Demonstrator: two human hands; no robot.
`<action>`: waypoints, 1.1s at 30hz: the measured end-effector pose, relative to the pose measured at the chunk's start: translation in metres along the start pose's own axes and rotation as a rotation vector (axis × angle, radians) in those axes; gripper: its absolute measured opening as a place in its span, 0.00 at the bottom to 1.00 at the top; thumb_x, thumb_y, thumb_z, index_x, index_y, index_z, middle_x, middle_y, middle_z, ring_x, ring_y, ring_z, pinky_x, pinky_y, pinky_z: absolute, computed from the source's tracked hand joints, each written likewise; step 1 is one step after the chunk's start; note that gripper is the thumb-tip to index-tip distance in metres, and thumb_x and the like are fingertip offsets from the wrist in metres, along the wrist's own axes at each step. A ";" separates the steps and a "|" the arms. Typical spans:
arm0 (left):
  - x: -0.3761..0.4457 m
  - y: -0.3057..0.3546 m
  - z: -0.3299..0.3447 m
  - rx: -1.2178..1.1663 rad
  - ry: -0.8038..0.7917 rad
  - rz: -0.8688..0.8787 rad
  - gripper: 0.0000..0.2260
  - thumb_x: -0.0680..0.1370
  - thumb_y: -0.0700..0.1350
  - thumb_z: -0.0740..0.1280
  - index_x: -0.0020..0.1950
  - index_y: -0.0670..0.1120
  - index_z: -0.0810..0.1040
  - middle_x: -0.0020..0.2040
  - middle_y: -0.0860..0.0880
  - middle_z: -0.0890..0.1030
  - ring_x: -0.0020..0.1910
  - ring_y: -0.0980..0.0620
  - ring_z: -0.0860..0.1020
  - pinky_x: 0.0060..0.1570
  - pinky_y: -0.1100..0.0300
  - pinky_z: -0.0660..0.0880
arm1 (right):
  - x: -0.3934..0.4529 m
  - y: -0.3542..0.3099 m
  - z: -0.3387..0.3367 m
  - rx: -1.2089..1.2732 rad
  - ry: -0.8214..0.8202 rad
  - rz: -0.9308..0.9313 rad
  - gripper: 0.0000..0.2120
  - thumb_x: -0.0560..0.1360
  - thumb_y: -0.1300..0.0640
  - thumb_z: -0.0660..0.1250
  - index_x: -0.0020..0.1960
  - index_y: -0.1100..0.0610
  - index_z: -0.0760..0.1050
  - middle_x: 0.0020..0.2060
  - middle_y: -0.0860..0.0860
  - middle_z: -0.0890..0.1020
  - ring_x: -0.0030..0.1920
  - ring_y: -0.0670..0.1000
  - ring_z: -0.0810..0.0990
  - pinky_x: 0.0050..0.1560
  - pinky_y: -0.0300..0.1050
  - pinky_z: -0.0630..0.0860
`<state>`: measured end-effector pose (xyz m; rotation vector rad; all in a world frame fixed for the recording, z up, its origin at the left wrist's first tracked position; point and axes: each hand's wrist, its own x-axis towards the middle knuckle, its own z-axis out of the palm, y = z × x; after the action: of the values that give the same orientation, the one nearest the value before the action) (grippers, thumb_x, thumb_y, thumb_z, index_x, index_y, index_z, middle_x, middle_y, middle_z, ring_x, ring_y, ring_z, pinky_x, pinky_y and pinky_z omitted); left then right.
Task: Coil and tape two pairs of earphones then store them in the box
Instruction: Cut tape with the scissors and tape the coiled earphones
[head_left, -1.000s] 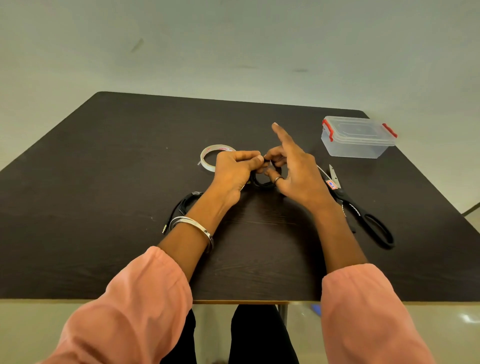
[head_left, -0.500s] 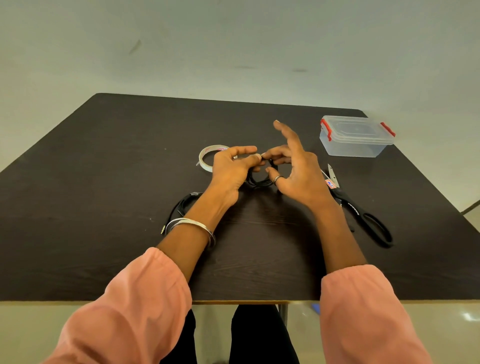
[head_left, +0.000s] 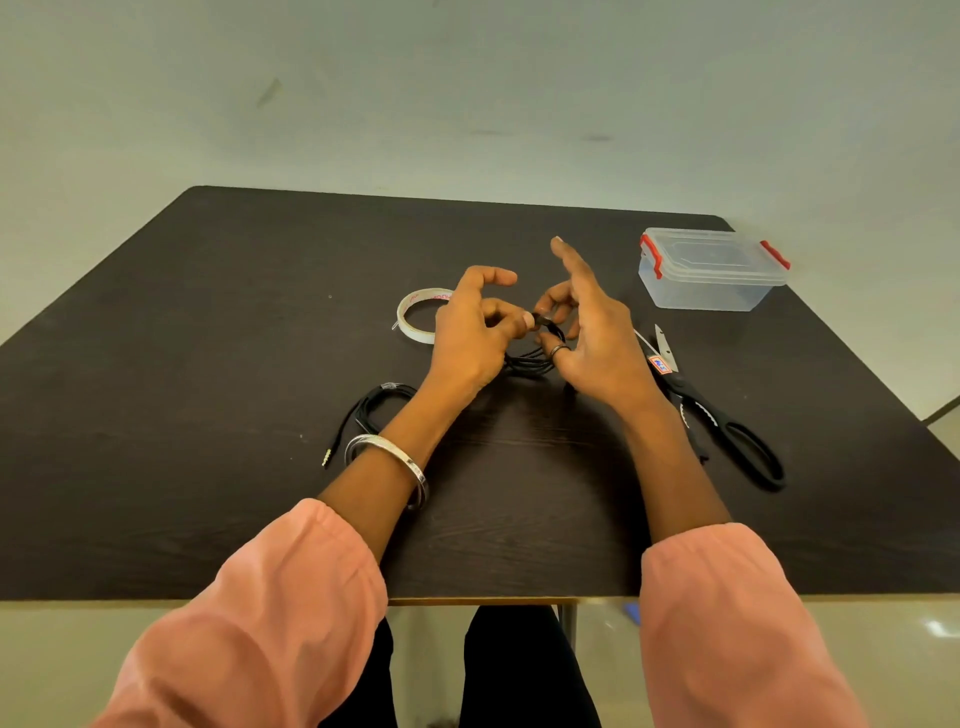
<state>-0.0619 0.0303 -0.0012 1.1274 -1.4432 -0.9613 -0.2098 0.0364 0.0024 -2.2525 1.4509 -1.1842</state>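
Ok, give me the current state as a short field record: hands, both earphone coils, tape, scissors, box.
left hand: pinching held coil
right hand: pinching same coil, index finger raised
held coil: black, between both hands
second coil: on table, beside left wrist
tape roll: on table, behind left hand
scissors: on table, right
box: lid on, far right

Hardly any lettering that we can read

We see red printed letters on the inner face of the tape roll (head_left: 415, 316), left of centre in the frame, but they are too small and curved for us to make out a word. We also see a small red, white and blue label on the scissors (head_left: 719, 415), near the blades at centre right; its marks are blurred and we cannot read them. We find no other text.
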 end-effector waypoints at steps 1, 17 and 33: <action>0.000 0.000 0.000 0.040 0.001 0.033 0.16 0.76 0.36 0.69 0.61 0.46 0.70 0.41 0.49 0.85 0.43 0.56 0.83 0.51 0.63 0.78 | 0.000 0.000 0.001 0.000 -0.013 0.010 0.41 0.71 0.67 0.71 0.77 0.54 0.53 0.44 0.47 0.76 0.44 0.46 0.76 0.50 0.37 0.72; -0.003 0.006 0.000 0.421 -0.013 0.352 0.10 0.76 0.41 0.69 0.57 0.44 0.83 0.47 0.45 0.84 0.46 0.50 0.81 0.51 0.56 0.77 | 0.002 0.001 -0.003 0.155 0.090 0.004 0.41 0.70 0.71 0.70 0.77 0.55 0.56 0.42 0.52 0.78 0.43 0.40 0.77 0.46 0.28 0.73; 0.004 0.000 -0.005 0.072 -0.128 -0.005 0.04 0.77 0.42 0.69 0.45 0.46 0.84 0.39 0.43 0.84 0.40 0.49 0.83 0.48 0.56 0.80 | 0.004 0.003 -0.007 0.282 0.090 0.040 0.42 0.70 0.72 0.71 0.76 0.54 0.56 0.41 0.54 0.78 0.45 0.46 0.80 0.48 0.36 0.77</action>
<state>-0.0571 0.0267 0.0000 1.1385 -1.5898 -1.0075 -0.2166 0.0332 0.0071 -1.9966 1.2603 -1.3955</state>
